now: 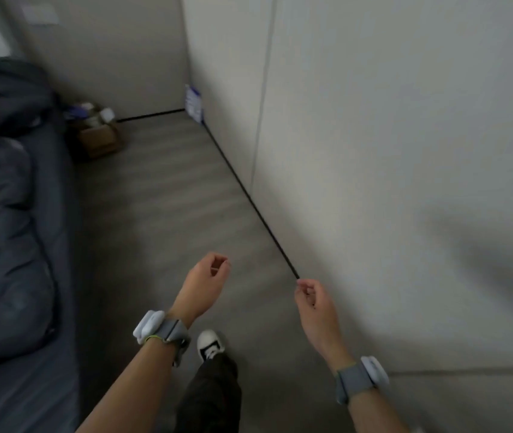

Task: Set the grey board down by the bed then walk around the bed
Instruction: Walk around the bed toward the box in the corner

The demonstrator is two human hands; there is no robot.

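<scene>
- Brown cardboard box (97,137) is sitting open on the floor (167,195) at the bed's (14,229) far corner, holding blurred white and blue items.
- One box, one bed, two hands and one white shoe (210,343) are showing.
- Left hand (203,284) and right hand (313,303) are hanging loosely curled, gripping nothing.
- Grey board is not showing anywhere.

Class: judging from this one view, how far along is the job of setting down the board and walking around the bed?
Both the left hand and right hand are empty, so the board seems set down, though it's out of view. In hand: walking the floor beside the bed. Left: rounding it.
</scene>
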